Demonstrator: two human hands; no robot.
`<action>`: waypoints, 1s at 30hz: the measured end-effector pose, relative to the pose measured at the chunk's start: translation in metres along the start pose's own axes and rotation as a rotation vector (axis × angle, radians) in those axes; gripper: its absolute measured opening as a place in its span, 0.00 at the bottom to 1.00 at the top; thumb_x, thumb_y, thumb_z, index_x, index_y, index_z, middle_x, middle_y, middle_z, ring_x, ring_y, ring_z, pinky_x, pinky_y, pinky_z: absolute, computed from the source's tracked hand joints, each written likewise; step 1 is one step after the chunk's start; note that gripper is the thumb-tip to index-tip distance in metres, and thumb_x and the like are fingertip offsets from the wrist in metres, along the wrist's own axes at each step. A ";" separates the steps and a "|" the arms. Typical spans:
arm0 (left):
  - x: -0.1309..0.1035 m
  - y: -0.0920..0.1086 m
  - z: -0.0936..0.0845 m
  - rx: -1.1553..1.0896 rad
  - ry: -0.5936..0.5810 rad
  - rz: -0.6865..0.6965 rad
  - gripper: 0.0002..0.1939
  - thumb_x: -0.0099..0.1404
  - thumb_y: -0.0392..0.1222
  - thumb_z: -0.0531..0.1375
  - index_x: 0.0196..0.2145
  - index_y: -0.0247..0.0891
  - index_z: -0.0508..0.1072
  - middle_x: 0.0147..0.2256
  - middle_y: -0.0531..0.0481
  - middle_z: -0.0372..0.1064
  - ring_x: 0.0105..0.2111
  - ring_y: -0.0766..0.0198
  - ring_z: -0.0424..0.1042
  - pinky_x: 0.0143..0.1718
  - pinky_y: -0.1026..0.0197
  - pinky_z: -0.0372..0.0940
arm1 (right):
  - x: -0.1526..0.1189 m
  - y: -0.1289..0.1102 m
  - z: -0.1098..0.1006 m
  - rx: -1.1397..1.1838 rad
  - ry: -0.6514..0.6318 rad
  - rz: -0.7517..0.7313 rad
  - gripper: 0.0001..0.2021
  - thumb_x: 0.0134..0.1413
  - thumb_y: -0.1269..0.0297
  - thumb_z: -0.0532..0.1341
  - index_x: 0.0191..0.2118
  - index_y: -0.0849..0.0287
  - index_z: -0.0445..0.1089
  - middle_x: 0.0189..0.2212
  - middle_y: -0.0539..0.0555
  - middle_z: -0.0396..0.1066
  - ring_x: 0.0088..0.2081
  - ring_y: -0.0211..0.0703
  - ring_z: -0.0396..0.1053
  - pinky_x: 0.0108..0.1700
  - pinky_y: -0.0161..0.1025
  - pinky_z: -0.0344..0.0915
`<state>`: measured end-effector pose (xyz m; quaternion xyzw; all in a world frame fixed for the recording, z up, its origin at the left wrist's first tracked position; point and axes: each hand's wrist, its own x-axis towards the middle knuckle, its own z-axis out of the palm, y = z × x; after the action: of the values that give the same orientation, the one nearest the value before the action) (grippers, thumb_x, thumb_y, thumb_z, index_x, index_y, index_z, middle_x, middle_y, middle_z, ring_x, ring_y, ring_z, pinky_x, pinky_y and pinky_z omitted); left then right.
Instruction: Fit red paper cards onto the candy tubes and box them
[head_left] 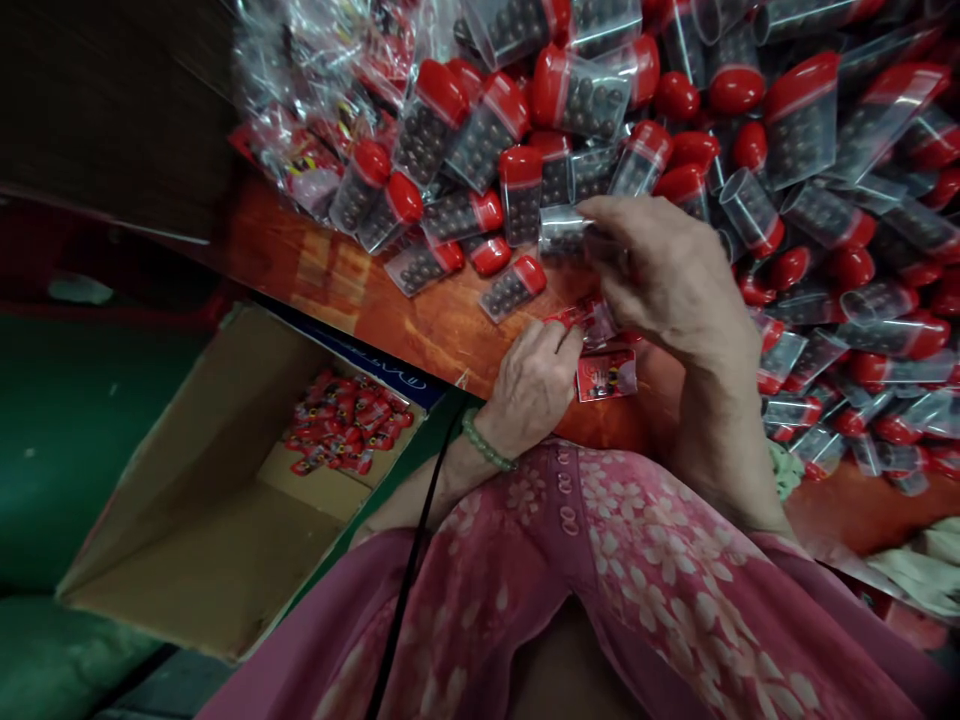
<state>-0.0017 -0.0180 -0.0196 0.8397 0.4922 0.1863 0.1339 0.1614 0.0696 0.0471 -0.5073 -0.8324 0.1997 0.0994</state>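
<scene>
Between the thumb and fingers of my right hand (675,275) is a clear plastic tube (562,232), lying sideways; its far end is hidden by the fingers. My left hand (534,378), with a green bead bracelet, is closed at the table's edge on a small clear packet with red print (596,322). Just below that packet lies a red printed card (606,375) on the orange table top (330,280). Close beyond my hands, a red-capped tube of dark balls (514,288) rests on its side.
A large heap of red-capped clear tubes (592,95), many with dark balls, covers the far and right side. Clear printed bags (315,110) are piled at the back left. Below the table's left edge stands an open cardboard box (225,540) with small red printed pieces (345,420) inside.
</scene>
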 end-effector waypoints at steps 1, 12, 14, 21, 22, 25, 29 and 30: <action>0.001 0.000 -0.001 -0.008 0.013 -0.001 0.14 0.72 0.31 0.51 0.45 0.30 0.77 0.36 0.42 0.74 0.38 0.55 0.70 0.40 0.55 0.68 | -0.007 0.004 -0.003 0.099 0.090 0.010 0.21 0.63 0.71 0.59 0.60 0.56 0.68 0.54 0.60 0.76 0.52 0.54 0.74 0.56 0.50 0.70; 0.006 -0.020 -0.008 -0.634 0.336 -0.135 0.05 0.63 0.36 0.68 0.30 0.36 0.78 0.29 0.52 0.78 0.29 0.68 0.75 0.32 0.66 0.68 | -0.083 0.011 0.009 0.841 0.677 0.256 0.18 0.50 0.69 0.73 0.46 0.47 0.74 0.36 0.45 0.80 0.33 0.36 0.76 0.29 0.32 0.69; 0.006 -0.020 -0.010 -0.687 0.380 -0.149 0.09 0.59 0.38 0.72 0.26 0.36 0.76 0.26 0.54 0.76 0.26 0.70 0.74 0.29 0.67 0.68 | -0.089 0.010 0.014 0.954 0.665 0.230 0.18 0.51 0.70 0.73 0.46 0.48 0.72 0.38 0.44 0.81 0.34 0.34 0.78 0.31 0.30 0.71; 0.001 -0.015 -0.019 -0.709 0.408 -0.022 0.05 0.59 0.32 0.71 0.32 0.37 0.80 0.30 0.53 0.78 0.30 0.70 0.76 0.35 0.67 0.71 | -0.093 0.000 0.020 1.064 0.587 0.156 0.17 0.54 0.71 0.71 0.47 0.49 0.69 0.42 0.45 0.82 0.37 0.36 0.81 0.31 0.31 0.75; 0.000 -0.015 -0.019 -0.702 0.392 0.001 0.05 0.61 0.31 0.70 0.34 0.37 0.80 0.32 0.52 0.79 0.31 0.70 0.76 0.35 0.67 0.71 | -0.092 0.000 0.020 1.072 0.592 0.143 0.17 0.54 0.71 0.71 0.47 0.50 0.70 0.42 0.45 0.82 0.37 0.36 0.81 0.31 0.31 0.74; -0.002 -0.016 -0.019 -0.684 0.337 0.024 0.06 0.66 0.30 0.65 0.39 0.36 0.81 0.36 0.49 0.80 0.35 0.69 0.78 0.37 0.67 0.72 | -0.092 0.004 0.023 1.099 0.626 0.144 0.17 0.53 0.71 0.72 0.47 0.50 0.70 0.41 0.45 0.82 0.38 0.36 0.81 0.33 0.30 0.75; -0.004 -0.017 -0.018 -0.660 0.323 -0.003 0.07 0.69 0.31 0.62 0.40 0.34 0.81 0.37 0.46 0.81 0.37 0.67 0.79 0.40 0.65 0.73 | -0.096 0.012 0.027 1.145 0.639 0.188 0.19 0.50 0.71 0.74 0.47 0.51 0.72 0.40 0.45 0.82 0.37 0.34 0.80 0.34 0.27 0.75; -0.004 -0.017 -0.017 -0.690 0.316 -0.021 0.06 0.68 0.31 0.63 0.38 0.35 0.81 0.36 0.47 0.81 0.36 0.68 0.79 0.39 0.66 0.73 | -0.098 0.014 0.027 1.153 0.634 0.195 0.19 0.50 0.71 0.74 0.47 0.51 0.73 0.40 0.45 0.82 0.37 0.33 0.80 0.34 0.27 0.74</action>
<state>-0.0243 -0.0126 -0.0117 0.7012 0.4235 0.4667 0.3332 0.2079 -0.0176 0.0201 -0.4799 -0.4731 0.4620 0.5765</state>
